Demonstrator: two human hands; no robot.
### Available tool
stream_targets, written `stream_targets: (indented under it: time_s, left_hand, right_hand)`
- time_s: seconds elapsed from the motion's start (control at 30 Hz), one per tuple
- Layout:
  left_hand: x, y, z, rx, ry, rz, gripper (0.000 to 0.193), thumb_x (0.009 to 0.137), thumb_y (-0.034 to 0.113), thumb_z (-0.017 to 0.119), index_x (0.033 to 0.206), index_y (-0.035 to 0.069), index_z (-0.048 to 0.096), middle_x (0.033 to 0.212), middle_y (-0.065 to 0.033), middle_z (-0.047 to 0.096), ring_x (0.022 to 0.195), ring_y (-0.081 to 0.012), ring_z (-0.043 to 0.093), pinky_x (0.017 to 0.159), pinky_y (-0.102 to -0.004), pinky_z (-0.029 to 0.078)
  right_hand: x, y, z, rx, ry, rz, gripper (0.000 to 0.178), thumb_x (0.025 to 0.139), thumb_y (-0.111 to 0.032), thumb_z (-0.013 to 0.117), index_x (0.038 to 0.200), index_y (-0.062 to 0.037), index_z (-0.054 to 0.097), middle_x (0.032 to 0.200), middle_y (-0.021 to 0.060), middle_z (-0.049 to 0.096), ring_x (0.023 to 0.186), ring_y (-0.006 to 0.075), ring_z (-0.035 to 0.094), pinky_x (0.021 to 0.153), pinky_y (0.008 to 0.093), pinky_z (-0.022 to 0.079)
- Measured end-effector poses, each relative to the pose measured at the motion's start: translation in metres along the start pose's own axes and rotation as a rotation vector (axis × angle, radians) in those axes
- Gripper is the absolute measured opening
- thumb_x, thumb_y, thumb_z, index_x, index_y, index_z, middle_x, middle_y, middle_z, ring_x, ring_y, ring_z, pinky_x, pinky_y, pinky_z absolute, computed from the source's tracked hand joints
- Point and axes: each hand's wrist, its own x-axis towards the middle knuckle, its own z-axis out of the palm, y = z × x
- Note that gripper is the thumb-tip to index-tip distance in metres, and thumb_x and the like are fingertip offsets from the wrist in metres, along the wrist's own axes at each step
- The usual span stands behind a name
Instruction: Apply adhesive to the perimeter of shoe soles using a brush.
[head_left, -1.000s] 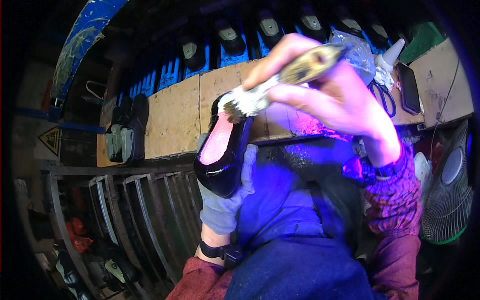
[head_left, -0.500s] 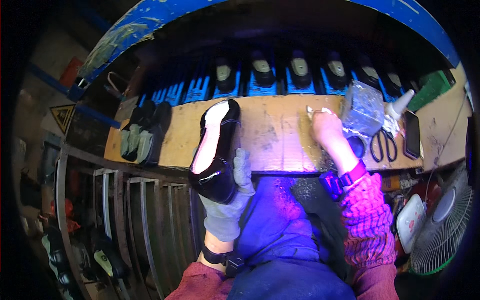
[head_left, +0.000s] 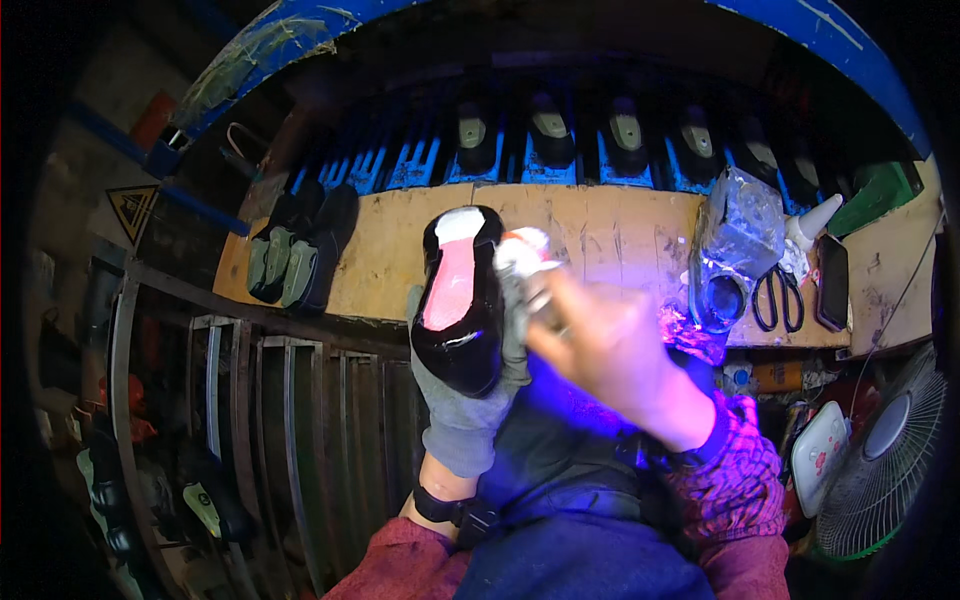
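My left hand [head_left: 465,420], in a grey glove, is closed round a glossy black shoe [head_left: 462,350]. The shoe's opening faces up, showing a pink insole [head_left: 452,285] with a white patch at its far end. Bare and partly blurred, my right hand [head_left: 610,350] pinches a crumpled white wad [head_left: 520,255], perhaps cloth or tissue. That wad is close against the right side of the shoe; whether it touches is unclear. My right fingers partly cover my left fingertips.
Behind the worktable [head_left: 600,225], several dark shoes stand on blue racks [head_left: 550,172]. More shoes [head_left: 305,265] lie at the left. A plastic-wrapped block [head_left: 740,220], black scissors [head_left: 778,300], a phone [head_left: 832,285] and a white nozzle [head_left: 820,218] sit right. A fan [head_left: 885,460] stands lower right.
My right hand has come from the tabletop, leftward and nearer to me, to the shoe's side with the white wad. The shoe stays in my left hand, turned a little.
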Motion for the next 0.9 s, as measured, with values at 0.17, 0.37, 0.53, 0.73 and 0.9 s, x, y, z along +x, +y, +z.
stream_targets:
  time_s: [0.17, 0.37, 0.53, 0.73, 0.9]
  left_hand:
    - [0.004, 0.003, -0.013, -1.078, -0.098, -0.569, 0.046, 0.097, 0.037, 0.053, 0.130, 0.005, 0.053, 0.121, -0.0121, 0.062, 0.110, -0.0225, 0.061, 0.096, -0.0369, 0.049]
    - [0.003, 0.011, -0.025, -0.889, -0.204, -0.339, 0.040, 0.097, 0.021, 0.057, 0.128, -0.004, 0.048, 0.110, -0.0089, 0.062, 0.096, -0.0128, 0.059, 0.083, -0.0310, 0.050]
    - [-0.016, 0.016, -0.018, -0.565, -0.132, -0.375, 0.045, 0.084, 0.009, 0.072, 0.118, -0.002, 0.045, 0.106, -0.0086, 0.060, 0.093, -0.0139, 0.057, 0.081, -0.0312, 0.050]
    - [-0.033, 0.015, -0.011, -0.591, -0.201, -0.284, 0.054, 0.082, 0.008, 0.074, 0.124, -0.003, 0.041, 0.109, -0.0082, 0.058, 0.097, -0.0133, 0.056, 0.088, -0.0318, 0.048]
    - [-0.035, 0.015, -0.013, -0.705, -0.269, -0.292, 0.057, 0.082, 0.009, 0.073, 0.127, -0.003, 0.040, 0.115, -0.0089, 0.057, 0.103, -0.0137, 0.054, 0.094, -0.0333, 0.046]
  right_hand:
    - [-0.016, 0.076, -0.020, -0.264, -0.082, 0.398, 0.032, 0.081, -0.022, 0.073, 0.105, -0.0041, 0.062, 0.066, 0.0182, 0.064, 0.062, 0.0352, 0.068, 0.057, 0.0447, 0.053]
    - [-0.035, 0.114, -0.028, -0.377, -0.325, 0.578, 0.036, 0.085, -0.023, 0.070, 0.111, -0.0006, 0.059, 0.080, 0.0195, 0.068, 0.073, 0.0346, 0.070, 0.067, 0.0431, 0.055]
    - [0.005, 0.089, -0.066, 0.948, 0.198, 0.605, 0.016, 0.098, -0.017, 0.060, 0.102, -0.0024, 0.054, 0.085, 0.0087, 0.067, 0.068, 0.0099, 0.064, 0.060, 0.0229, 0.053]
    - [0.057, 0.066, -0.050, 0.814, 0.301, 0.366, 0.013, 0.100, -0.016, 0.056, 0.101, -0.0043, 0.053, 0.095, 0.0161, 0.069, 0.073, 0.0124, 0.065, 0.065, 0.0235, 0.053]
    - [0.057, 0.060, -0.052, 0.750, 0.256, 0.307, 0.014, 0.101, -0.017, 0.054, 0.097, -0.0046, 0.051, 0.091, 0.0152, 0.070, 0.068, 0.0119, 0.065, 0.061, 0.0222, 0.053]
